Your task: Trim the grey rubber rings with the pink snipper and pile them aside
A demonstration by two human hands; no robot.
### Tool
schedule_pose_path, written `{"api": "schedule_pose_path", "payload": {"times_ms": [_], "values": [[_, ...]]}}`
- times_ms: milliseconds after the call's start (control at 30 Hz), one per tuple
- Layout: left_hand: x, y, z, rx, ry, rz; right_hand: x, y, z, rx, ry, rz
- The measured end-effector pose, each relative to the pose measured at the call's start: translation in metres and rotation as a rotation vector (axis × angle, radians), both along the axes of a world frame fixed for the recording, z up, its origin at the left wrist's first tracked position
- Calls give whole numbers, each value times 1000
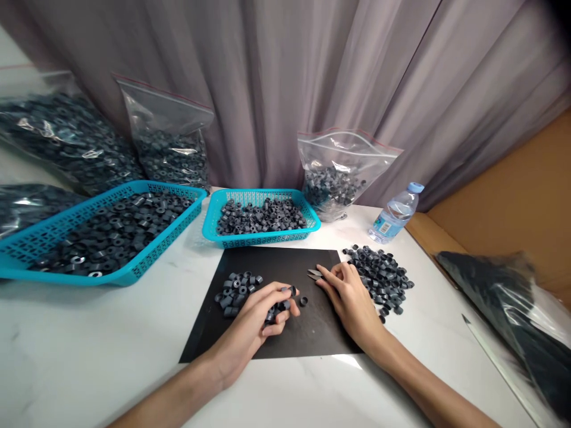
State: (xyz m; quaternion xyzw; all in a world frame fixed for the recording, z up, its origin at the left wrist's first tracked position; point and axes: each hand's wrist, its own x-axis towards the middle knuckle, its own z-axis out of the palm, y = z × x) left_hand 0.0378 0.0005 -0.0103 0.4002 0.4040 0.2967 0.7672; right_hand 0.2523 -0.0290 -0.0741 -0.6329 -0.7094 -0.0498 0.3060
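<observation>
At lower centre, I have the left grip cupping grey rings, one raised, presumably for easy access; the right grip holds snips, blades parted leftward over the black mat, likely for readiness.

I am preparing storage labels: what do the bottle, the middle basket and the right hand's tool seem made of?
Bottle: likely thin plastic, glossy; see-through with highlights.
Middle basket: probably moulded plastic, semi-gloss turquoise; regular perforations.
Tool: blades look metallic, greyish sheen; the rest is covered.

Head-worn view, forward and down.
</observation>
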Motion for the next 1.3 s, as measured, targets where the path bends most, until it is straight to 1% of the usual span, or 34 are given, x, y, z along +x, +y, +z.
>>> {"api": "schedule_pose_path", "payload": {"times_ms": [167, 467, 600, 867, 1100, 1300], "values": [[0, 1, -5, -1, -32, -12, 0, 3, -5, 15, 88, 67], [-2, 1, -7, -26, -49, -34, 0, 4, -13, 46, 3, 59], [-3, 0, -8, -24, -63, -39, 0, 3, -14, 49, 0, 59], [-2, 2, -9, -49, -81, -48, 1, 2, -11, -4, 1, 62], [-3, 4, -8, -67, -93, -38, 4, 3, -17, 15, 4, 89], [-2, 2, -7, -85, -92, -33, 4, 4, -16, 14, 12, 95]]}}
